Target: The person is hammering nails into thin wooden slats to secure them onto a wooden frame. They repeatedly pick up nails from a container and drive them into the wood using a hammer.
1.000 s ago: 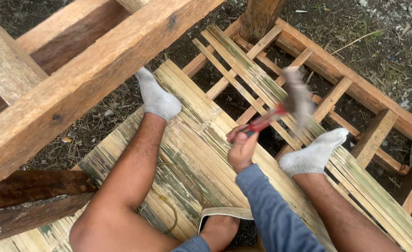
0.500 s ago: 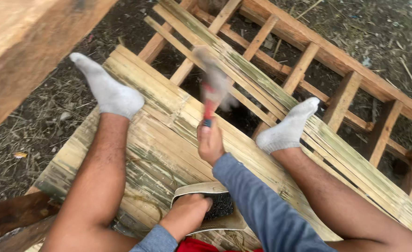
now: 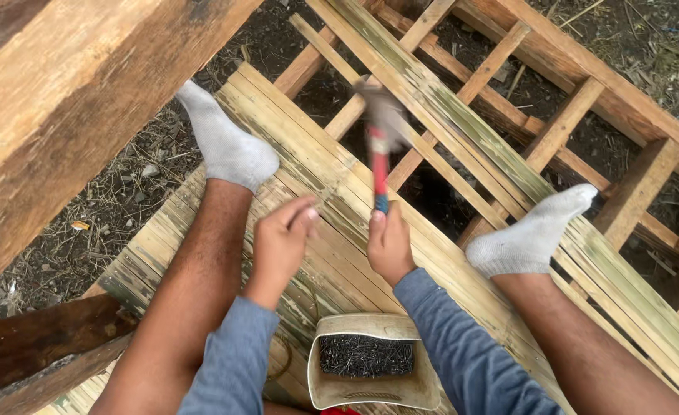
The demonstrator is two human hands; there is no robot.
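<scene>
My right hand [image 3: 389, 244] grips a red-handled hammer [image 3: 380, 146]; its blurred head is raised over the flattened bamboo slats [image 3: 308, 154]. My left hand [image 3: 281, 240] hovers just left of it, thumb and forefinger pinched together near the slats; whether a nail sits between them I cannot tell. Both forearms wear blue-grey sleeves. A cut-open beige container of dark nails [image 3: 366, 357] lies between my legs, close to my body. My legs stretch out over the bamboo, with white socks on my left foot [image 3: 228, 146] and right foot [image 3: 527, 238].
A wooden lattice frame [image 3: 554, 131] carries the bamboo over dark soil with litter. A thick timber beam [image 3: 70, 115] crosses the upper left, and a darker plank [image 3: 39, 342] lies at the lower left. Gaps in the frame open ahead of my hands.
My left hand has come up from the nail container to the slats beside the hammer. The hammer stays raised in my right hand, and the view has tilted down slightly.
</scene>
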